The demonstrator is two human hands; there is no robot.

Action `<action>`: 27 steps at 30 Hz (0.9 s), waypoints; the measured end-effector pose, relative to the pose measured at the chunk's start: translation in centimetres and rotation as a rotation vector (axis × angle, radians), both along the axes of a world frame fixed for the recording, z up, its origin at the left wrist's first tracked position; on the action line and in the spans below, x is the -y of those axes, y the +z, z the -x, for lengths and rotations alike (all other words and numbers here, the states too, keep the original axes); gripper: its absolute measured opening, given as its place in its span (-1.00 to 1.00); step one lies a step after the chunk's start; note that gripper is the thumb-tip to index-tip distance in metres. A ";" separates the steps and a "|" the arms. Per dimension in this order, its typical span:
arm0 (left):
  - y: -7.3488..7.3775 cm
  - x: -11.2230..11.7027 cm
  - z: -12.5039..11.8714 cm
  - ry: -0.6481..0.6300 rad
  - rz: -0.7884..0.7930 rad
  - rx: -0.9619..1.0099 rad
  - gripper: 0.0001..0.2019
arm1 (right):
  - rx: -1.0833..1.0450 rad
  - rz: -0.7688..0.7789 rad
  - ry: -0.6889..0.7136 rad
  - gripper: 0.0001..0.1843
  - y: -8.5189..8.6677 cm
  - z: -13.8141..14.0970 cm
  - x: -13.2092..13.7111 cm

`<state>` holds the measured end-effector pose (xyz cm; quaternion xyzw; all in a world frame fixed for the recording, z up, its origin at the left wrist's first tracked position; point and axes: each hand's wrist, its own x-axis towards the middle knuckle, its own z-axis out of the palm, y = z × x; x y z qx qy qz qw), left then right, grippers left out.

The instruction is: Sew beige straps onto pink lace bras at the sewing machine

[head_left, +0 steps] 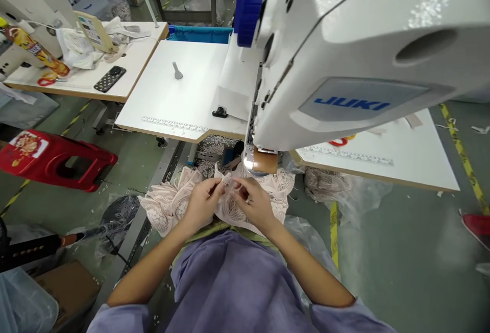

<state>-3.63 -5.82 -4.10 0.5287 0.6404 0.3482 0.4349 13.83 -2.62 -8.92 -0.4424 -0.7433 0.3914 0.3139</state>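
A pale pink lace garment point(168, 203) lies bunched on my lap below the sewing machine. My left hand point(202, 203) pinches a narrow strip of the lace edge point(226, 179) between thumb and fingers. My right hand point(252, 201) is closed on the same lace just to the right, with its fingertips meeting the left hand's. Both hands sit right under the needle end point(260, 159) of a white JUKI sewing machine point(344, 52), which fills the upper right of the view.
The white machine table point(172, 93) carries a grey knob and a ruler strip. A neighbouring desk point(84, 77) at the left holds a phone, scissors and papers. A red stool point(57, 159) stands on the green floor. Clear plastic bags point(340, 190) hang at the right.
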 end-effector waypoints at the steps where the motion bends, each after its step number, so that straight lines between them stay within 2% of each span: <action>1: 0.4 0.1 -0.1 -0.019 -0.003 0.004 -0.70 | 0.017 -0.015 -0.005 -0.62 0.3 0.0 -0.3; 5: 1.1 0.1 -0.7 -0.033 0.026 0.049 -0.70 | -0.014 -0.070 -0.034 -0.68 0.4 0.3 -1.0; 9: 0.8 -0.4 -1.6 -0.037 0.039 0.011 -0.68 | -0.082 -0.220 -0.113 -0.78 -0.4 0.5 -0.2; 11: 0.5 -0.8 -2.1 0.001 0.027 -0.046 -0.65 | -0.078 -0.315 -0.078 -0.76 -0.7 0.4 0.2; 13: 0.3 -1.2 -2.4 0.039 0.020 -0.107 -0.63 | -0.019 -0.395 0.024 -0.76 -0.9 -0.4 -0.3; 15: 0.2 -1.6 -2.2 0.038 0.010 -0.151 -0.64 | 0.101 -0.420 0.105 -0.76 -0.7 -2.5 -2.2; 16: 0.1 -1.7 -2.0 0.025 -0.007 -0.170 -0.64 | 0.186 -0.407 0.091 -0.74 -0.3 -4.2 -3.8; 18: 0.1 -1.8 -1.5 -0.017 -0.054 -0.223 -0.63 | 0.416 -0.341 -0.087 -0.66 0.8 -8.4 -7.9; 20: -0.1 -1.7 -1.2 -0.054 -0.099 -0.290 -0.60 | 0.742 -0.242 -0.365 -0.54 2.4 -12.9 -12.6; 22: -0.2 -1.6 -1.3 -0.085 -0.114 -0.325 -0.59 | 0.847 -0.179 -0.445 -0.51 3.8 -16.4 -16.8; 24: -0.3 -1.7 -1.5 -0.110 -0.104 -0.304 -0.60 | 0.912 -0.125 -0.444 -0.56 4.6 -18.2 -19.5; 27: -0.1 -1.8 -1.8 -0.145 -0.069 -0.223 -0.63 | 0.982 -0.090 -0.383 -0.70 4.7 -18.2 -20.2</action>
